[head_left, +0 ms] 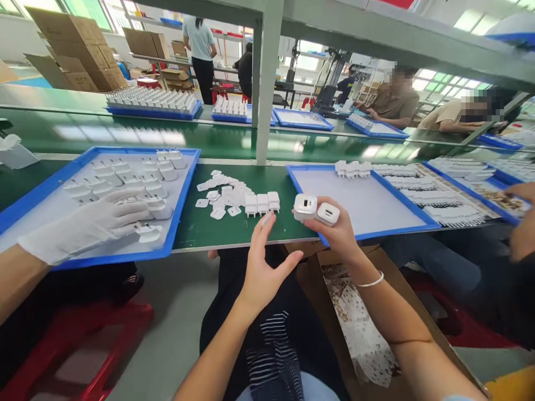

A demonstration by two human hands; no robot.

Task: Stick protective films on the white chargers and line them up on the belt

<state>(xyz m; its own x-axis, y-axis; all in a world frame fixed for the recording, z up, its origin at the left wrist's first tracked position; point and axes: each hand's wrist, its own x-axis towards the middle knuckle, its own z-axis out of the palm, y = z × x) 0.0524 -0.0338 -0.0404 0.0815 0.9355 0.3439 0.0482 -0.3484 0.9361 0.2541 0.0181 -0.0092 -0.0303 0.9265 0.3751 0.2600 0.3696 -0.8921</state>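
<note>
My right hand [340, 234] grips two white USB chargers, their port ends turned toward me. One charger [305, 206] shows two ports; the other charger [328, 214] shows one slot. Left of them, my left hand [261, 267] is open, thumb and fingers spread apart. Something small and white shows at its fingertips; I cannot make out what it is. Just beyond those fingers, three white chargers [262, 205] stand in a row on the green table [192, 234]. Beside the row lies a loose heap of small white plastic pieces [228, 192].
At left, a co-worker's gloved hand [96, 223] reaches over a blue-rimmed tray [184, 206] of plugs. A second tray [363, 200] holds a few chargers at its back edge. A cardboard box [384, 267] stands below the table at right. A post [263, 83] rises behind the table.
</note>
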